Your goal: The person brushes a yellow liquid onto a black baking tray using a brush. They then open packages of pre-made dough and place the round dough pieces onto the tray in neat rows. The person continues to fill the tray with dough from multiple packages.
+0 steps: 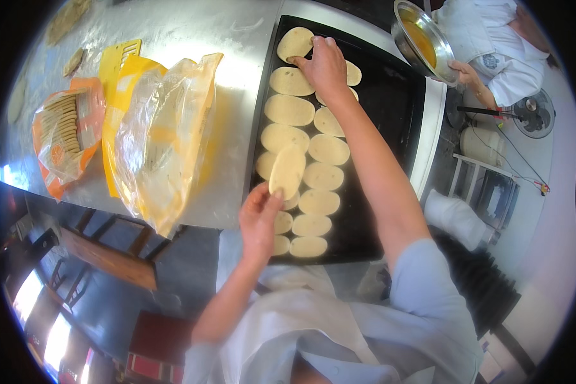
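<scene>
A black baking tray point(393, 125) lies before me with oval dough pieces point(289, 110) laid in columns on it. My left hand point(260, 216) pinches the lower end of an oval dough piece point(288, 170) between thumb and fingers, tilted above the pieces of the left column. My right hand point(324, 65) reaches to the tray's far end, thumb and fingers at the right edge of another oval dough piece point(295, 44). That piece lies at the top of the left column. My right hand and forearm hide part of the right column.
Left of the tray, a metal worktable point(235, 125) holds a clear and yellow plastic bag point(158, 139), an orange-edged bag point(67, 134) with ridged contents and a yellow scraper point(129, 48). At the far right a co-worker's hand point(465, 74) holds a metal bowl point(444, 60) of orange-yellow liquid.
</scene>
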### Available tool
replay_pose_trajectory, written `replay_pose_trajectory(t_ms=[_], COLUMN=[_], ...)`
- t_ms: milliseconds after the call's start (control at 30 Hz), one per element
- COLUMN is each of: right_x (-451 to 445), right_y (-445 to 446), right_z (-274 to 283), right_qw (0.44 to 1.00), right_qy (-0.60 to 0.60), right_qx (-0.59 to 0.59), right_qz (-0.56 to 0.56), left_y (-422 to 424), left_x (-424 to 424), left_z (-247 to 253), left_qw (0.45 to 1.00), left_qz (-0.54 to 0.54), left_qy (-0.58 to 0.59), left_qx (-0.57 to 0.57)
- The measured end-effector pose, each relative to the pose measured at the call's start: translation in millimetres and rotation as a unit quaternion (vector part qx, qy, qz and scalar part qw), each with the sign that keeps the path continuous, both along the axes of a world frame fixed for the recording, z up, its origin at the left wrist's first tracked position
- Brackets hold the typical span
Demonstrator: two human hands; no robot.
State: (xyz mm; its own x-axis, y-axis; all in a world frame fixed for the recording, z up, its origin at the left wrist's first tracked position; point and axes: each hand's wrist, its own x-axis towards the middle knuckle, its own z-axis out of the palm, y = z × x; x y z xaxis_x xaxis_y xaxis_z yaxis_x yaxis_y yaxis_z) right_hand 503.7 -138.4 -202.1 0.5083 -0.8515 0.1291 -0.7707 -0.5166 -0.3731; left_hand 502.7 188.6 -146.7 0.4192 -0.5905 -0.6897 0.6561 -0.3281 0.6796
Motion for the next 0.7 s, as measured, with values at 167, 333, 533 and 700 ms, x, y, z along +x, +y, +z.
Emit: replay_pose_trajectory(t_ms=[167,333,533,700], right_x=[8.2,-25.5,-85.9,-95.1], right_y=[-0.6,-2.5,-7.7,-35.9], right_z=[-12.2,1.8,-6.4,-12.1], right_qw=[1.0,0.973,0.994,0.997], right_qy=[0.003,-0.2,-0.083,0.029], right_qx=[-0.015,0.11,-0.058,-0.057], right_qz=[0.006,-0.039,-0.04,0.041], left_y=[-10.5,-43.1,-99.0,-151.1], left_x=[2.3,8.6,21.5,32.9], left_z=[0.2,-2.2,-11.1,-18.7], left_qw=[1.0,0.998,0.994,0.99], left_qz=[0.01,0.032,0.067,0.014], left_qy=[-0.008,-0.009,0.01,-0.108], left_qx=[-0.018,-0.052,-0.088,-0.092])
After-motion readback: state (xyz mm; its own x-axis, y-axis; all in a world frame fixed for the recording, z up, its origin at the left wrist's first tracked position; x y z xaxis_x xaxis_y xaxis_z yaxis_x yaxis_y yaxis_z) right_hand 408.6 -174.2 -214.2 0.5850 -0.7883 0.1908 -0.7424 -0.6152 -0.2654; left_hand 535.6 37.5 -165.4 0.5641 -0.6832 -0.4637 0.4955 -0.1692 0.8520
